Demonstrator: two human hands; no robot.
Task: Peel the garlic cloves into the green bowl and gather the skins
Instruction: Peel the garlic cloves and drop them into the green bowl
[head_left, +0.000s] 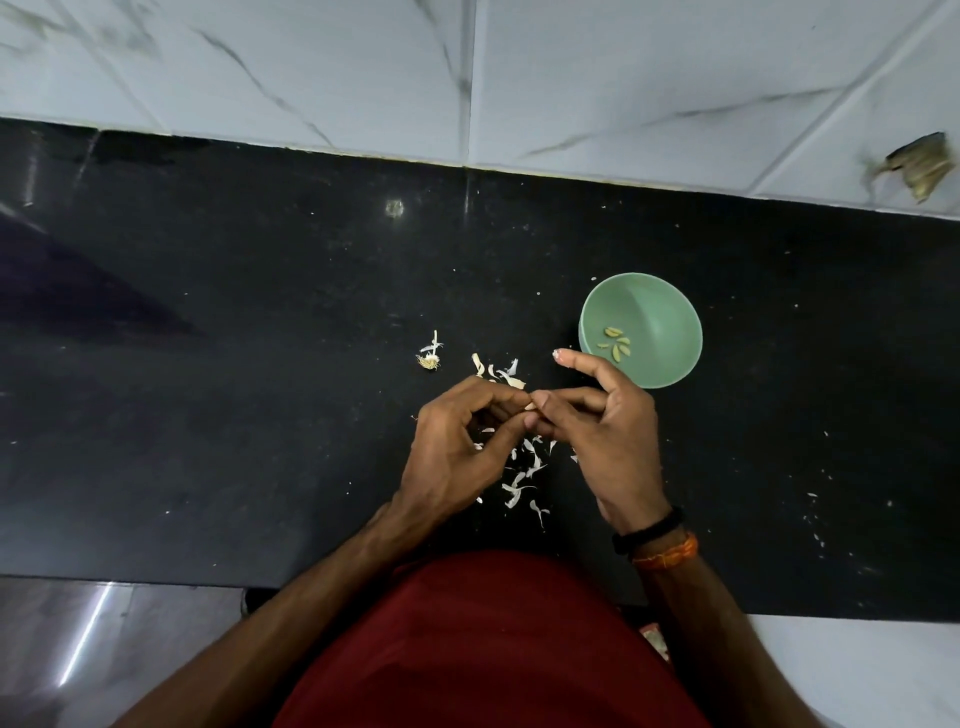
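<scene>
My left hand (457, 441) and right hand (592, 415) both pinch one clove (533, 407): small, light, slick; its papery skin should tear from the tip

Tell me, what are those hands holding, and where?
A garlic clove, mostly hidden, pinched between the fingertips of the left hand and right hand; the exact grip is unclear.
</scene>
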